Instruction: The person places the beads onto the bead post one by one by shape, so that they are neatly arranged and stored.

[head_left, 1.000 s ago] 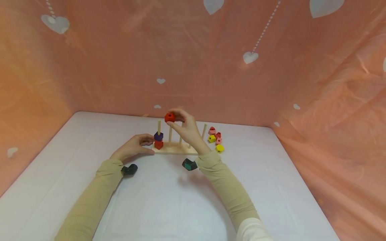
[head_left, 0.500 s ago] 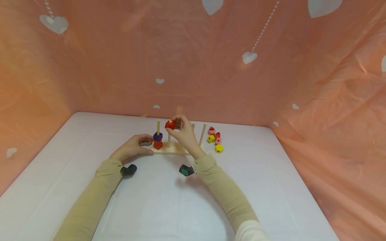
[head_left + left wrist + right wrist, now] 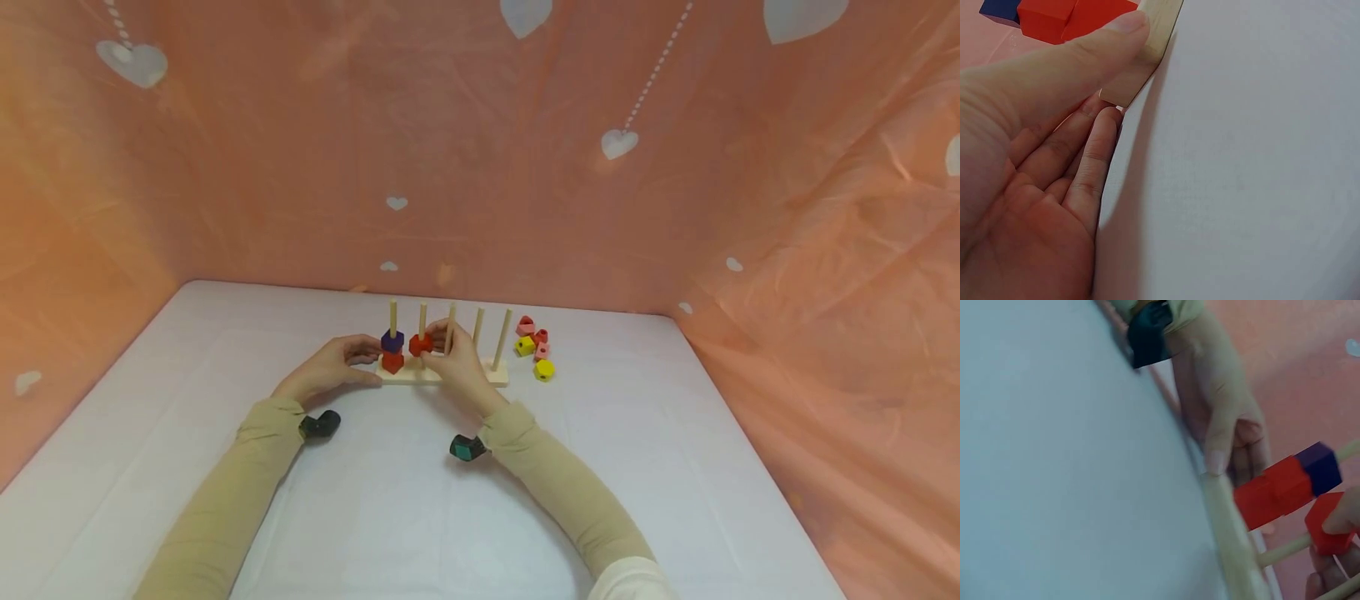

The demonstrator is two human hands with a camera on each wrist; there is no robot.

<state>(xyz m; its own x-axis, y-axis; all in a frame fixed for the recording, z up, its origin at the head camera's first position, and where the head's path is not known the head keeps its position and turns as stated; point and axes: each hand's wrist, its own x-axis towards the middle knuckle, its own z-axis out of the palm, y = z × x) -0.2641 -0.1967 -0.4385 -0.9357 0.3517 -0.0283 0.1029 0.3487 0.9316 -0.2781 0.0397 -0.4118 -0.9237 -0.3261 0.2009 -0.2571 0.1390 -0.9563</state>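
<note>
Pink cloth (image 3: 480, 150) hangs behind a white table (image 3: 375, 517). Toward the table's far side we have a wooden base (image 3: 410, 377) with five pegs (image 3: 502, 340). The left hand (image 3: 327, 367) holds the base's left end, thumb on the near edge and fingers round the far side. The right hand (image 3: 462, 368) pinches a red bead (image 3: 420, 345) between thumb and fingers. That bead is on the second peg (image 3: 423, 313) from the left, partway down and clear of the base. On the first peg, a purple bead (image 3: 392, 341) tops a red stack (image 3: 392, 362); a loose pile of yellow, pink and red beads lies just right of the base, including a yellow bead (image 3: 544, 370).

Step in hand, as we judge it: sliding the bead down. We want the base braced, the bead level so its hole does not bind, and the pinch light—fingertips should stay out from under the bead and away from the neighbouring peg.

Against the frame half a second ago, the right hand and red bead sit lower; there the peg's tip just pokes through—now a longer stretch shows above. The left hand and loose pile look unchanged.
</note>
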